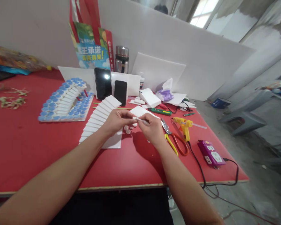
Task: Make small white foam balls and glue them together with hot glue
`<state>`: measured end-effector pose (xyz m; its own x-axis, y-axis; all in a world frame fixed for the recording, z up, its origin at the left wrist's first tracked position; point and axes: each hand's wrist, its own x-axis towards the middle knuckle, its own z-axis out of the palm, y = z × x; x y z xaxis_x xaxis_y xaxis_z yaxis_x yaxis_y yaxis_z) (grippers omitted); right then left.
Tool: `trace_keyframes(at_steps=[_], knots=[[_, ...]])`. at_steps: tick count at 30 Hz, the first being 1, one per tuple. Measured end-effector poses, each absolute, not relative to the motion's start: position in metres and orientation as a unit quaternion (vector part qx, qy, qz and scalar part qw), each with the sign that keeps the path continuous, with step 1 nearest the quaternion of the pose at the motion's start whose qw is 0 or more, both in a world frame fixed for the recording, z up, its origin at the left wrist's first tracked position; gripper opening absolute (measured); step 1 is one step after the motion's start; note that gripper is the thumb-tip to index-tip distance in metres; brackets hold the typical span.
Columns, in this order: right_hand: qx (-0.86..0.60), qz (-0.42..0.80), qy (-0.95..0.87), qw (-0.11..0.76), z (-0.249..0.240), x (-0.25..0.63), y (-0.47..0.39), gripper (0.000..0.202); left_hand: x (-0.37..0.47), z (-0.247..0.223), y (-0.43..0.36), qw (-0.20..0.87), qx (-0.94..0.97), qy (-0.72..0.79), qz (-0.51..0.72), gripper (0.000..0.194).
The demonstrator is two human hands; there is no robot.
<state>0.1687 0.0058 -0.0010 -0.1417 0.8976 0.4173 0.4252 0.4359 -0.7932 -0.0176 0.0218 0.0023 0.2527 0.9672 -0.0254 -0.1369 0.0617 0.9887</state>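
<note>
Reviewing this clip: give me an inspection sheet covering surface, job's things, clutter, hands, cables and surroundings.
Surface: red tabletop with a beige front edge.
Job's things: stepped white panels; small white pieces beside them; blue-topped model at left.
Clutter: pliers, glue gun, green cutter, purple tissue pack, phone, flask, shopping bag.
Hands: right hand holds a slim white piece; left hand pinches at its tip.
Cables: black cable from the glue gun crosses the front edge.
Surroundings: grey floor, grey stool, white partition.

There are two hands [117, 119] [154, 128], one flask [122, 59], one glue gun [184, 125], one pair of pliers [167, 131].
</note>
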Motion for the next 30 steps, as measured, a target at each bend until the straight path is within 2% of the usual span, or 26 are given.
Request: trace_keyframes(at_steps=[4,14,22,30], knots=[[-0.416,0.199,-0.766,0.448,-0.003,0.171,0.005,0.011,-0.017,0.0,0.022,0.606,0.506,0.403,0.463,0.035],[-0.373,0.323,-0.754,0.434,0.007,0.181,0.005,0.017,-0.023,-0.001,0.024,0.615,0.536,0.381,0.435,0.031],[-0.415,0.377,-0.695,0.451,0.001,0.178,0.009,0.021,-0.018,-0.002,0.021,0.579,0.534,0.423,0.448,0.025],[-0.453,0.358,-0.674,0.46,0.003,0.18,0.011,0.019,-0.015,-0.003,0.02,0.557,0.594,0.4,0.421,0.041]])
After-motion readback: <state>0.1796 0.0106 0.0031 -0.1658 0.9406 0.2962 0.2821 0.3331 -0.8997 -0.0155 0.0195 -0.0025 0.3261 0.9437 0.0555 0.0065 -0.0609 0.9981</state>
